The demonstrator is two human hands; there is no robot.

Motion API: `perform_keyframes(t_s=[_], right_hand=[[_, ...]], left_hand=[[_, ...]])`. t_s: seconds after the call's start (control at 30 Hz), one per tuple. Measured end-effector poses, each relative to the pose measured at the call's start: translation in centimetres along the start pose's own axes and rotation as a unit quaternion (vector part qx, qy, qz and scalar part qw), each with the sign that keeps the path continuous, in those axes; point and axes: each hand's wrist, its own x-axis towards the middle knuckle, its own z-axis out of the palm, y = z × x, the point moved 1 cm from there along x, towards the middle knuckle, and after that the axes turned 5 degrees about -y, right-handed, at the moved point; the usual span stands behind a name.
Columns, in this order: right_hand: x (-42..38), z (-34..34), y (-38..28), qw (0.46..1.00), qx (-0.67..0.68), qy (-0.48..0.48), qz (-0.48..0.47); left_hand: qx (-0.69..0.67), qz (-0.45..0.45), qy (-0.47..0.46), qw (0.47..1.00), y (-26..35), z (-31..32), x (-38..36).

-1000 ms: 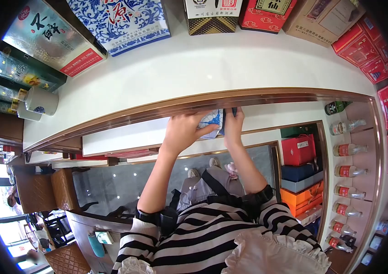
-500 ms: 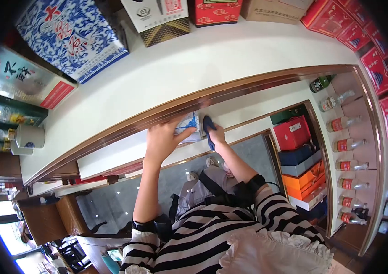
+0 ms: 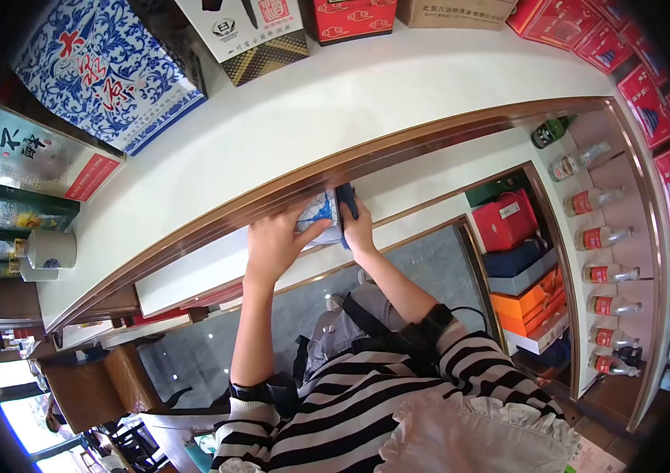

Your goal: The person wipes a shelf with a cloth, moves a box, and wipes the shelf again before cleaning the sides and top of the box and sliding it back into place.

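Below the brown shelf edge (image 3: 429,130), the left hand (image 3: 270,247) clamps a blue-and-white box (image 3: 320,211) while the right hand (image 3: 360,232), closed on a dark cloth (image 3: 344,199), apparently wipes its side (the next stroke needs steady bracing).

Your cloth (image 3: 347,202) looks like soft, matt fabric, while your box (image 3: 321,211) has a smooth printed face; whether it is card or plastic you can't tell. The shelf (image 3: 311,130) shows you a smooth surface with a soft sheen, and its trim (image 3: 429,139) looks like glossy wood. Your bottles (image 3: 583,202) look like clear, shiny glass, the floor (image 3: 437,268) polished, your shirt (image 3: 366,430) matt cloth.
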Motion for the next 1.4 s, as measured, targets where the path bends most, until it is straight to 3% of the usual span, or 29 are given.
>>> perform_keyframes(t_s=[0.03, 0.07, 0.13, 0.17, 0.23, 0.3, 0.37, 0.47, 0.57, 0.63, 0.7, 0.73, 0.8, 0.83, 0.9, 0.97, 1.03, 1.1, 1.17, 1.23, 1.3, 1.4], right_hand=[[-0.2, -0.8, 2.2, 0.998, -0.031, -0.011, 0.061], [-0.1, -1.7, 4.7, 0.998, -0.030, -0.007, 0.059], [0.4, -3.0, 7.6, 0.957, -0.267, 0.002, 0.113], [0.8, -3.0, 7.9, 0.957, -0.267, 0.004, 0.112], [1.6, -1.8, 4.6, 0.992, -0.080, 0.032, 0.088], [1.8, -0.3, -2.9, 0.996, -0.029, 0.025, 0.079], [1.9, 0.7, -7.6, 0.998, 0.057, 0.011, -0.006], [2.2, 1.5, -6.9, 0.996, -0.039, -0.012, -0.077], [2.2, 1.3, -3.9, 0.995, -0.020, 0.000, -0.098], [1.6, 0.4, -0.1, 0.997, -0.040, 0.004, -0.070], [0.4, -0.7, 2.2, 0.976, -0.206, 0.034, -0.063], [0.2, -1.2, 2.9, 0.976, -0.206, 0.036, -0.063], [0.0, -2.4, 4.3, 0.959, -0.268, -0.030, 0.090], [0.3, -3.2, 4.7, 0.959, -0.268, -0.028, 0.089], [1.3, -5.0, 5.0, 0.922, -0.306, -0.131, 0.199], [1.4, -6.9, 2.6, 0.896, -0.354, -0.192, 0.187], [1.1, -8.8, -1.9, 0.868, -0.400, -0.263, 0.133], [0.1, -10.7, -7.4, 0.869, -0.323, -0.360, 0.105], [-1.0, -11.2, -14.6, 0.823, -0.298, -0.474, 0.094], [-2.6, -10.9, -21.4, 0.812, -0.316, -0.490, -0.022], [-4.0, -9.7, -27.3, 0.824, -0.315, -0.454, -0.123], [-4.7, -7.1, -32.7, 0.786, -0.420, -0.285, -0.352]], left_hand=[[-0.006, -0.017, -0.018, 1.000, 0.1, 0.0, 0.0], [-0.006, -0.013, -0.019, 1.000, 0.0, 0.1, -0.1], [0.027, 0.043, 0.044, 0.998, -0.2, 0.3, -0.1], [0.026, 0.044, 0.045, 0.998, -0.1, 0.2, 0.0], [0.013, 0.022, 0.020, 0.999, 0.0, 0.1, -0.1], [0.014, 0.028, 0.027, 0.999, -0.2, 0.3, -0.1], [0.015, 0.035, 0.033, 0.999, -0.3, 0.4, -0.1], [0.014, 0.056, 0.057, 0.997, -0.4, 0.4, 0.1], [0.016, 0.032, 0.037, 0.999, -0.5, 0.4, 0.1], [0.018, 0.044, 0.052, 0.997, -0.3, 0.3, 0.1], [0.011, 0.038, 0.045, 0.998, -0.2, 0.3, 0.1], [0.005, 0.029, 0.037, 0.999, -0.2, 0.3, 0.1], [0.010, 0.031, 0.036, 0.999, 0.0, 0.2, 0.1], [0.017, 0.032, 0.036, 0.999, 0.0, 0.1, 0.1], [0.009, 0.020, 0.025, 0.999, -0.1, 0.2, 0.0], [0.000, 0.010, 0.017, 1.000, -0.4, 0.3, 0.0], [0.034, 0.062, 0.072, 0.995, -0.5, 0.5, -0.1], [0.025, 0.064, 0.081, 0.994, -0.6, 0.5, -0.1], [0.025, 0.067, 0.077, 0.994, -0.8, 0.7, -0.2], [0.019, 0.062, 0.078, 0.995, -1.0, 0.8, -0.3], [0.028, 0.070, 0.078, 0.994, -0.6, 0.5, -0.3], [0.033, 0.068, 0.074, 0.994, -0.4, 0.3, -0.4]])
